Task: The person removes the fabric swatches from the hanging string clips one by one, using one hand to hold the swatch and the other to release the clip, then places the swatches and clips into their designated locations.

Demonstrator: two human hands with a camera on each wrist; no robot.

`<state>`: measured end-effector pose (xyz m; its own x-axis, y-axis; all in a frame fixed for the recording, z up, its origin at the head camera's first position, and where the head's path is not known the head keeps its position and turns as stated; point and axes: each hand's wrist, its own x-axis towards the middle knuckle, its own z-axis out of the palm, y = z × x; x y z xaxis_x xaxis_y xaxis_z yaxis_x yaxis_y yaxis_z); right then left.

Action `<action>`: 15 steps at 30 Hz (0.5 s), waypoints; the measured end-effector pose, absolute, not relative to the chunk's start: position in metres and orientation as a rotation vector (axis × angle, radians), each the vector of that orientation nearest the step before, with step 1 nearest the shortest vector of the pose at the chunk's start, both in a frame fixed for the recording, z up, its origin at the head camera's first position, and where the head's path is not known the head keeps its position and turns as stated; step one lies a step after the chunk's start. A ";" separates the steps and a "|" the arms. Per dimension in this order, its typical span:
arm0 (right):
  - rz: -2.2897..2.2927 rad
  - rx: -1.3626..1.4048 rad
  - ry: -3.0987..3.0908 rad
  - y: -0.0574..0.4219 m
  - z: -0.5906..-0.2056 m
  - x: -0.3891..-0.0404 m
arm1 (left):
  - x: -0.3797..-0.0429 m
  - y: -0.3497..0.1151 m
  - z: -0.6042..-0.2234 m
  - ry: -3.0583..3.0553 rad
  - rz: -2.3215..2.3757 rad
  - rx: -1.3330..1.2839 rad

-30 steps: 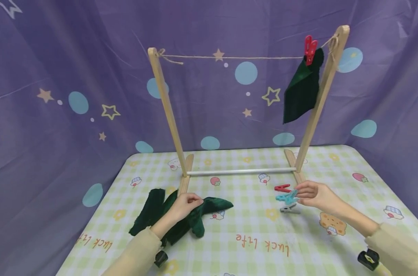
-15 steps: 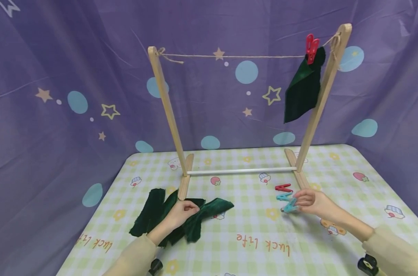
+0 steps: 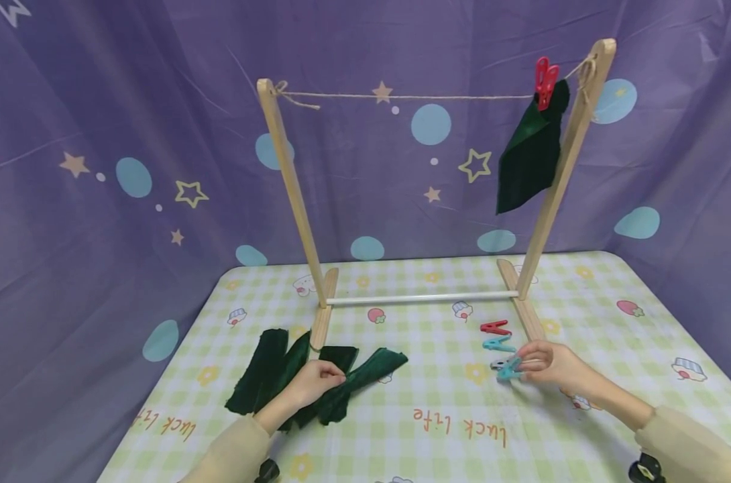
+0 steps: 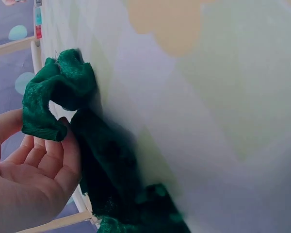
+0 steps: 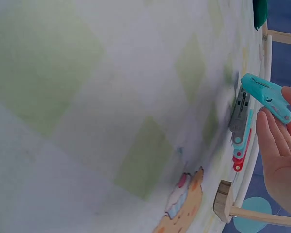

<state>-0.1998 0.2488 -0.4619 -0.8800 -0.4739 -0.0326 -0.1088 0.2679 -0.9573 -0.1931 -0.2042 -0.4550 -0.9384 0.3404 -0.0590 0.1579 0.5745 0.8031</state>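
My left hand (image 3: 316, 384) pinches the edge of a dark green velvet cloth (image 3: 374, 369), lying low over the table. In the left wrist view, the held cloth (image 4: 63, 85) curls up between thumb and fingers, showing a ribbed edge. More green cloths (image 3: 263, 372) lie to the left and beneath that hand. On the right, my right hand (image 3: 552, 365) pinches a teal clothespin (image 3: 509, 369) between thumb and fingers. Close to it lie a grey clothespin (image 5: 239, 114), another teal clothespin (image 3: 498, 343) and a red clothespin (image 3: 495, 327).
A wooden rack stands at the back, with a left post (image 3: 293, 194), a right post (image 3: 565, 174) and a white crossbar (image 3: 422, 299). Its string (image 3: 426, 97) carries a green cloth (image 3: 528, 161) under red clothespins (image 3: 545, 84). A purple curtain (image 3: 130, 100) hangs behind the table.
My right hand has come slightly toward me with the teal clothespin, from beside the other teal one to the grey one. My left hand has lowered the cloth slightly and moved a little left.
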 end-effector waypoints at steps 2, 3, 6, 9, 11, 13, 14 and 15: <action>-1.658 -0.517 2.212 0.249 -0.465 -0.199 | -0.193 -0.205 -0.456 2.604 1.281 0.417; -1.667 -0.526 2.203 0.250 -0.466 -0.199 | -0.192 -0.205 -0.456 2.608 1.274 0.415; -1.694 -0.587 2.186 0.250 -0.470 -0.200 | -0.190 -0.205 -0.455 2.626 1.246 0.390; -1.716 -0.640 2.169 0.252 -0.474 -0.201 | -0.188 -0.205 -0.453 2.636 1.221 0.362; -1.730 -0.653 2.157 0.252 -0.477 -0.201 | -0.187 -0.205 -0.452 2.638 1.211 0.350; -1.735 -0.674 2.149 0.253 -0.478 -0.201 | -0.186 -0.205 -0.452 2.640 1.205 0.342; -1.734 -0.685 2.147 0.253 -0.478 -0.202 | -0.186 -0.205 -0.452 2.642 1.198 0.338; -1.731 -0.690 2.144 0.252 -0.478 -0.202 | -0.186 -0.206 -0.452 2.644 1.191 0.335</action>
